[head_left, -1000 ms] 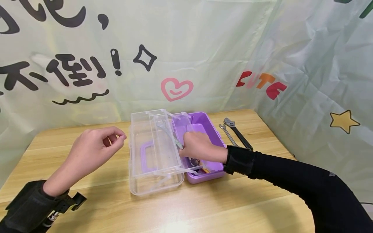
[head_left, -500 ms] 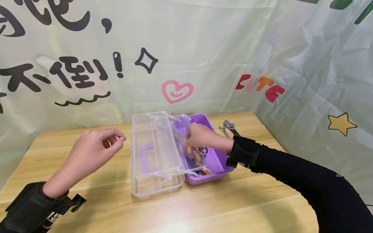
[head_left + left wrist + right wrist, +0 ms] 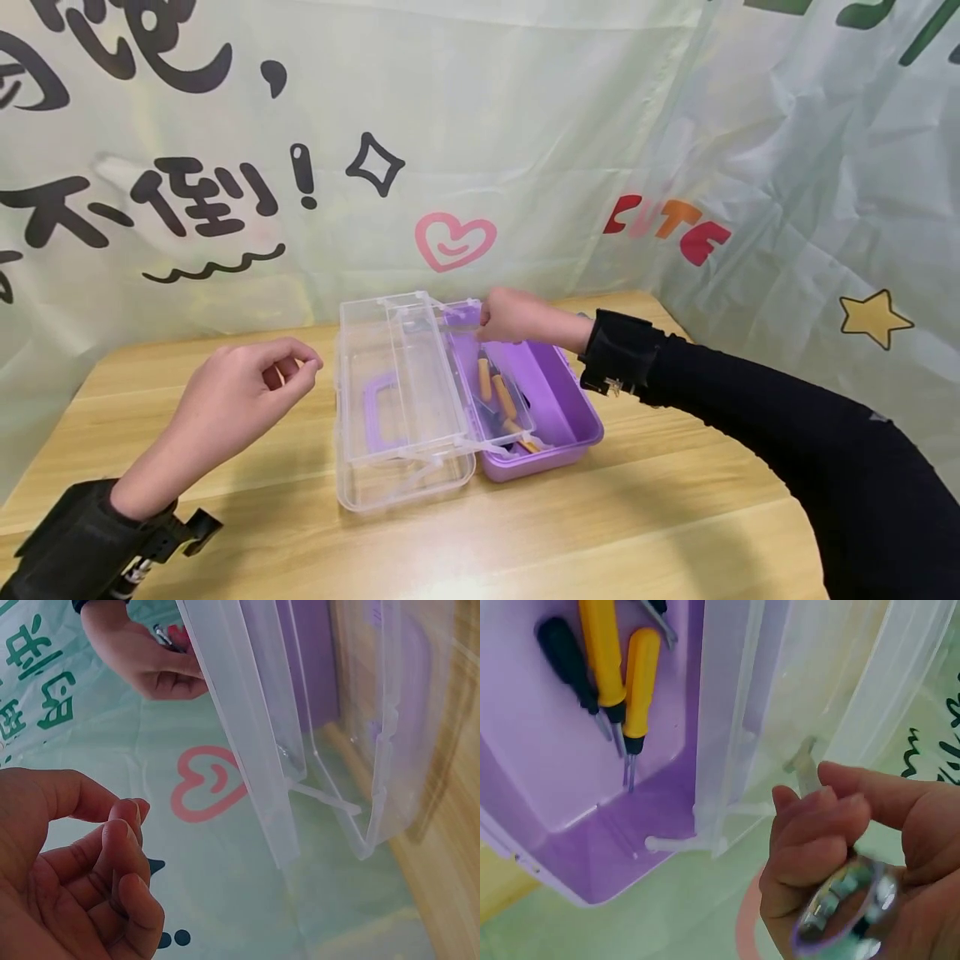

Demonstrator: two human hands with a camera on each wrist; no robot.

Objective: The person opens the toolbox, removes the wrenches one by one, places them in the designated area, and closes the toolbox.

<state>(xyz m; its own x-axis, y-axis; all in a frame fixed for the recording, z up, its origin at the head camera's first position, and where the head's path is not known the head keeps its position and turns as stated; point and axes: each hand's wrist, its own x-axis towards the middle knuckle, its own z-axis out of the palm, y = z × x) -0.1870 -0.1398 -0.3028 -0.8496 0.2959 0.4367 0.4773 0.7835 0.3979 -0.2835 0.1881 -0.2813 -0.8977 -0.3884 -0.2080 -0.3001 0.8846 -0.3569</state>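
My right hand (image 3: 517, 317) grips a shiny combination wrench (image 3: 885, 894) around its shaft, over the back of the purple toolbox (image 3: 588, 425). In the right wrist view, the wrench's ring end sticks out below my curled fingers, blurred. Its other end shows past the fingertips, overlapping the clear tray (image 3: 727, 697). My left hand (image 3: 240, 392) hovers left of the box, holding nothing, fingers loosely curled with thumb near index finger. Inside the box lie several screwdrivers, among them a yellow-handled screwdriver (image 3: 641, 679) and a black-handled screwdriver (image 3: 564, 656).
The clear lid (image 3: 352, 492), with its purple handle (image 3: 369, 417), is folded back onto the wooden table (image 3: 300, 533) left of the box. My right forearm hides most of the tools at the back right. A printed curtain (image 3: 525, 125) hangs close behind the table.
My right hand has risen from inside the box toward its back edge, carrying the combination wrench along. More of the screwdrivers show now. My left hand has stayed in place.
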